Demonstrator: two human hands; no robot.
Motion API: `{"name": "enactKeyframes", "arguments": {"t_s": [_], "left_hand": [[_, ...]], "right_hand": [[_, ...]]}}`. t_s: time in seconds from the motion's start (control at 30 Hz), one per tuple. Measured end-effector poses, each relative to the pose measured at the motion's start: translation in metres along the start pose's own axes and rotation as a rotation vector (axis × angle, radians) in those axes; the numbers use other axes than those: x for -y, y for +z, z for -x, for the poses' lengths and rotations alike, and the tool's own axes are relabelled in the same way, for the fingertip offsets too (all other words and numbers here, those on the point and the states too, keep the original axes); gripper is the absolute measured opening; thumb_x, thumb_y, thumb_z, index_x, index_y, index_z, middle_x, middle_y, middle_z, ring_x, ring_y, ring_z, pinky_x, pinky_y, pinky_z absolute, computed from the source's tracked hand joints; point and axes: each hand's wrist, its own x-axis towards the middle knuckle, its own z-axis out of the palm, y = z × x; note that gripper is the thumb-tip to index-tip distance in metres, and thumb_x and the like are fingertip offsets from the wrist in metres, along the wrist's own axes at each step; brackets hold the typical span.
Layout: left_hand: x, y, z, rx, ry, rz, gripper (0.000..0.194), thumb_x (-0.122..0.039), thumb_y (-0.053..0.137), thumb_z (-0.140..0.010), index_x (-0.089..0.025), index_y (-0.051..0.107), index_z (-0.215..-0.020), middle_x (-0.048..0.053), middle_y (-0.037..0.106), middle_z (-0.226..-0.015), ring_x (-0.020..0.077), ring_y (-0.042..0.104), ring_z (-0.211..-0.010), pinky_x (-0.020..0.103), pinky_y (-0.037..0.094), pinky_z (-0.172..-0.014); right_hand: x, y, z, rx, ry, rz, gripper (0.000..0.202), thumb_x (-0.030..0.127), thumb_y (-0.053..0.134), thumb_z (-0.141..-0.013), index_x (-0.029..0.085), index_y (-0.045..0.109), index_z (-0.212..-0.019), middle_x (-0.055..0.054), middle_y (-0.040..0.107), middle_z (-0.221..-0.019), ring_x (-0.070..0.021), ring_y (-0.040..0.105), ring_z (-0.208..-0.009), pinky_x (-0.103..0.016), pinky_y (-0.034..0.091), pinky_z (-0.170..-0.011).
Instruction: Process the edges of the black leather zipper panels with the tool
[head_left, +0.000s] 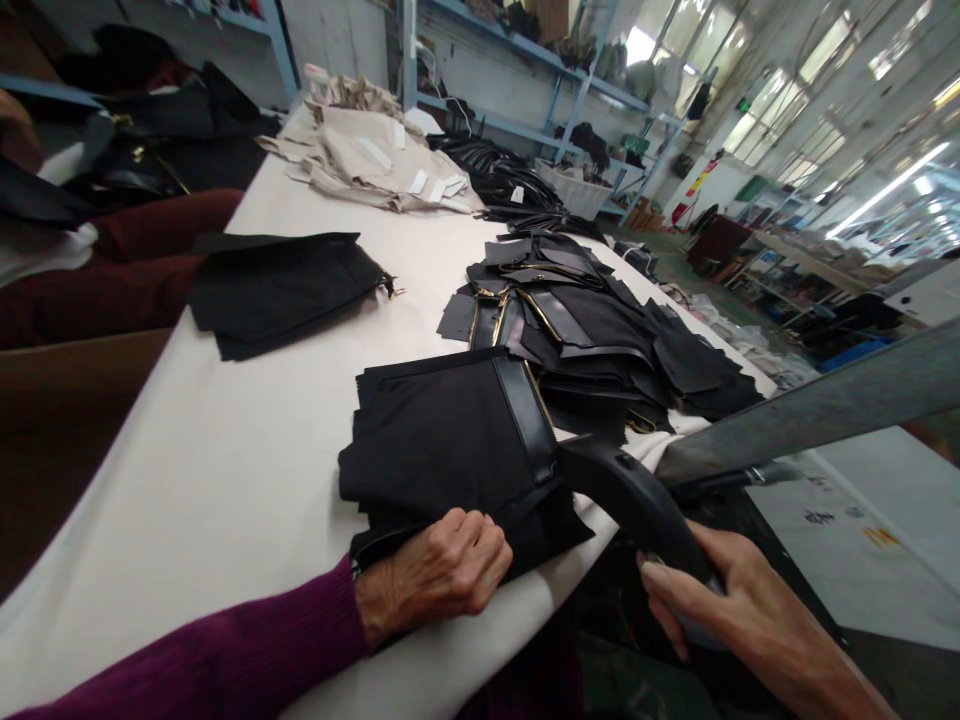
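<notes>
My left hand (446, 562) is closed on the near edge of a black fabric piece (435, 430) that lies on the white table (277, 440). A glossy black strip and a gold zipper run along the piece's right side. In my right hand (720, 590) is a curved black handheld tool (637, 490), with my fingers wrapped round its handle. The tool's tip meets the right side of the fabric piece, near the table's edge. What the tip is doing there is too small to tell.
Black zippered pieces (585, 330) are piled behind on the right. Another black stack (285, 290) lies at left, near a seated person in dark red (157, 240). Beige pieces (382, 155) and black straps (502, 180) lie farther back. A metal bar (825, 400) slants in from the right.
</notes>
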Motion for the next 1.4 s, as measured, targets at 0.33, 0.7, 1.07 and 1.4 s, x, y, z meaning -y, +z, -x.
{"name": "enactKeyframes", "arguments": {"t_s": [0.33, 0.7, 1.07, 1.4], "left_hand": [[0.002, -0.002, 0.000, -0.007, -0.030, 0.085, 0.012, -0.008, 0.042, -0.083, -0.015, 0.050, -0.078, 0.002, 0.053, -0.072, 0.0132, 0.048, -0.061, 0.029, 0.035, -0.054], [0.055, 0.010, -0.013, 0.222, -0.663, 0.682, 0.026, -0.028, 0.042, -0.087, -0.015, 0.047, -0.064, -0.001, 0.051, -0.062, 0.0099, 0.047, -0.056, 0.022, 0.033, -0.056], [0.054, 0.005, -0.016, 0.224, -0.698, 0.767, 0.028, -0.029, 0.039, -0.087, -0.015, 0.047, -0.064, -0.001, 0.048, -0.062, 0.0099, 0.045, -0.057, 0.021, 0.032, -0.054], [0.051, 0.009, -0.014, 0.186, -0.693, 0.741, 0.029, -0.029, 0.039, -0.087, -0.015, 0.046, -0.063, -0.002, 0.045, -0.060, 0.0085, 0.042, -0.055, 0.020, 0.031, -0.053]], "right_hand": [[0.005, 0.009, 0.006, 0.047, 0.002, -0.045, 0.019, 0.030, 0.050, -0.082, 0.021, 0.050, -0.066, 0.007, 0.053, -0.049, -0.0124, 0.053, -0.045, -0.023, 0.040, -0.050], [-0.021, -0.008, 0.030, -0.186, 0.038, -0.018, 0.030, 0.046, 0.048, -0.082, 0.021, 0.057, -0.069, 0.001, 0.062, -0.056, -0.0180, 0.059, -0.056, -0.026, 0.045, -0.057], [-0.032, 0.020, -0.003, -0.043, -0.016, -0.273, 0.023, 0.037, 0.053, -0.081, 0.018, 0.052, -0.068, 0.006, 0.053, -0.048, -0.0121, 0.051, -0.042, -0.023, 0.043, -0.044], [-0.038, -0.012, 0.014, -0.165, 0.002, -0.226, 0.032, 0.042, 0.051, -0.083, 0.019, 0.054, -0.062, 0.004, 0.056, -0.051, -0.0118, 0.052, -0.049, -0.023, 0.041, -0.049]]}}
